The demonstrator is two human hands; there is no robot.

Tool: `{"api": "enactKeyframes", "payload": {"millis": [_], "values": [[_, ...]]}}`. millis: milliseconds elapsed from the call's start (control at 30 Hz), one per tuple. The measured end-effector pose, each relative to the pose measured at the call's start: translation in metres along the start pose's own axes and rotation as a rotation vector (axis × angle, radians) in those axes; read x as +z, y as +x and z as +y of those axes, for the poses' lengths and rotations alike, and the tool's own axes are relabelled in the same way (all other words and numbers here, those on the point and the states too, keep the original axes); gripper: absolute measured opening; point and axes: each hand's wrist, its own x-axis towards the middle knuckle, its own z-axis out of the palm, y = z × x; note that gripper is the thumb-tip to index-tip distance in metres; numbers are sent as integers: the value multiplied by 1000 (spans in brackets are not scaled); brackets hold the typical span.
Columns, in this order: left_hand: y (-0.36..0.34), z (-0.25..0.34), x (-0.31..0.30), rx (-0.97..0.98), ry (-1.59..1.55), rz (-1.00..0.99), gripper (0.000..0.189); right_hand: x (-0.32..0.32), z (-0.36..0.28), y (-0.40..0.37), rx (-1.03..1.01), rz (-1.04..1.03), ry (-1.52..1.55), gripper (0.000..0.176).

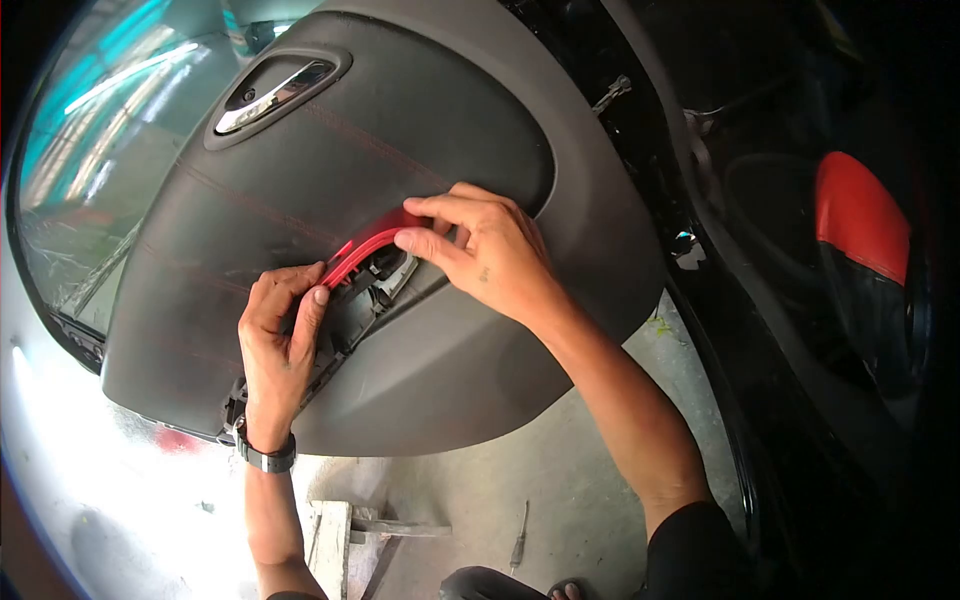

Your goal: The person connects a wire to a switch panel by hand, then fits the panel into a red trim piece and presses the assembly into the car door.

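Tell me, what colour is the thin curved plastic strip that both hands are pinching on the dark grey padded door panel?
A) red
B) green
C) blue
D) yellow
A: the thin curved plastic strip, pinched between the left hand and the right hand, shows bright red against the dark grey padded door panel.

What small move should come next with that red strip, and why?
Probably press the red strip flatter into the door panel: the right hand pinches its upper end, the left hand thumbs its lower end, and it looks not fully seated.
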Motion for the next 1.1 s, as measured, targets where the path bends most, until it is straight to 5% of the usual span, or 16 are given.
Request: {"api": "enactKeyframes", "payload": {"millis": [267, 667, 767, 933, 1100], "values": [[-1, 4, 2, -21, 22, 39, 22, 2, -8, 9, 56, -36, -107, 50], [-2, 1, 3, 22, 51, 55, 22, 14, -6, -4, -6, -2, -127, 29], [0, 1, 0, 23, 54, 32, 22, 12, -6, -1, -56, -2, -143, 28], [1, 5, 1, 27, 58, 50, 23, 16, -1, 12, -460, -15, -268, 32], [-1, 3, 3, 47, 89, 61, 24, 21, 0, 9, -455, 22, -212, 35]]}}
